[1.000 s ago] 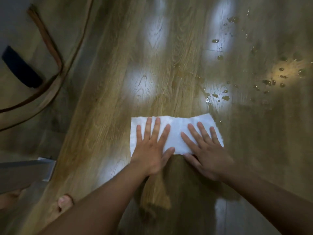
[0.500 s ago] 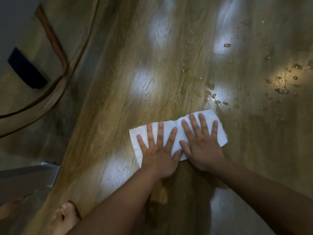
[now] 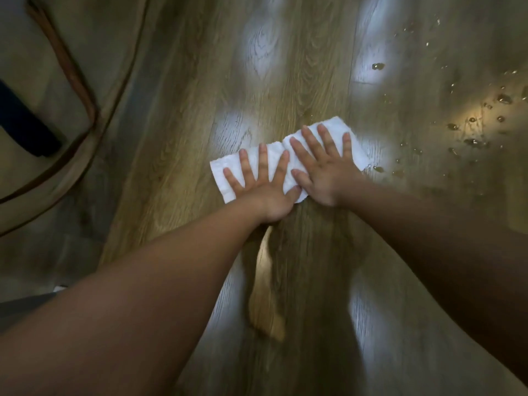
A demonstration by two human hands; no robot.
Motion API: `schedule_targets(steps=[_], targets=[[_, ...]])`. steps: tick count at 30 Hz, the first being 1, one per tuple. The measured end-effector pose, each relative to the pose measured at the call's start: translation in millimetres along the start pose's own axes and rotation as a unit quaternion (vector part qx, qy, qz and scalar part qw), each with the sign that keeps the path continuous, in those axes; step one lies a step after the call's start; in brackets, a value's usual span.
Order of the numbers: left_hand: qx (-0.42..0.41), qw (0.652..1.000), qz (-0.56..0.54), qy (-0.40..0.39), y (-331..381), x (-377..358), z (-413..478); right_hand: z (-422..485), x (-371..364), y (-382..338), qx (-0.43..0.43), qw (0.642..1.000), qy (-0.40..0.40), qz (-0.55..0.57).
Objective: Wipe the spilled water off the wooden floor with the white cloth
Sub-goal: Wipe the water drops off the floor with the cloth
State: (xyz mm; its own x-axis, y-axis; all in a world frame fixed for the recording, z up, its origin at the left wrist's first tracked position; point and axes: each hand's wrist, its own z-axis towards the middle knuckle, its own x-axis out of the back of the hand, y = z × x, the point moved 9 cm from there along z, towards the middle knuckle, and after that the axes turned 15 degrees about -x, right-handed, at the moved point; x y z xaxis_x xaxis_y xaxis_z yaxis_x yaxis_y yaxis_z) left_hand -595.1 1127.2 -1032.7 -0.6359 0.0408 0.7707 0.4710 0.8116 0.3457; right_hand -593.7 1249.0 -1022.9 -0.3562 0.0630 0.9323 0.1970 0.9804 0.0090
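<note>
Pressing flat with both palms, I had the white cloth (image 3: 357, 154) pinned to the wooden floor (image 3: 185, 138), its long side running across in front of me and tilted up toward the right. My left hand (image 3: 265, 187) lay on the near-left half and my right hand (image 3: 325, 172) on the far-right half. All the fingers were straight and splayed wide, thumbs close together, gripping nothing and only bearing down.

Most of the spilled water (image 3: 474, 142) sat as scattered beads off to the right, well apart from the cloth. One drop (image 3: 377, 168) lay just beside its right corner and a lone bead (image 3: 378, 66) farther ahead.

I judged the trouble would come from how I held it. With open palms and no pinch on the fabric, a hard shove could let the cloth bunch or slide out from under me. A small, thin cloth might also soak through fast, and then it would smear the beads into streaks rather than lift them. Leaning my weight forward onto a glossy, wet board, I could have had a hand skid as well.
</note>
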Motion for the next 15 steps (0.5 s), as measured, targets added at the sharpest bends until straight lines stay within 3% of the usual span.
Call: schedule_targets(steps=[3, 11, 15], targets=[[-0.012, 1.0, 0.013, 0.006, 0.0, -1.6, -5.3, -9.7, -4.9, 1.4, 0.004, 1.0, -0.014, 0.005], [-0.065, 0.993, 0.072, 0.06, 23.5, -55.3, -75.3, -112.2, -35.9, 2.7, 0.036, 0.998, 0.042, 0.038], [-0.047, 0.994, 0.018, 0.098, 31.5, -84.0, -108.0, -153.6, -53.3, 2.2, 0.065, 0.997, 0.034, 0.013]])
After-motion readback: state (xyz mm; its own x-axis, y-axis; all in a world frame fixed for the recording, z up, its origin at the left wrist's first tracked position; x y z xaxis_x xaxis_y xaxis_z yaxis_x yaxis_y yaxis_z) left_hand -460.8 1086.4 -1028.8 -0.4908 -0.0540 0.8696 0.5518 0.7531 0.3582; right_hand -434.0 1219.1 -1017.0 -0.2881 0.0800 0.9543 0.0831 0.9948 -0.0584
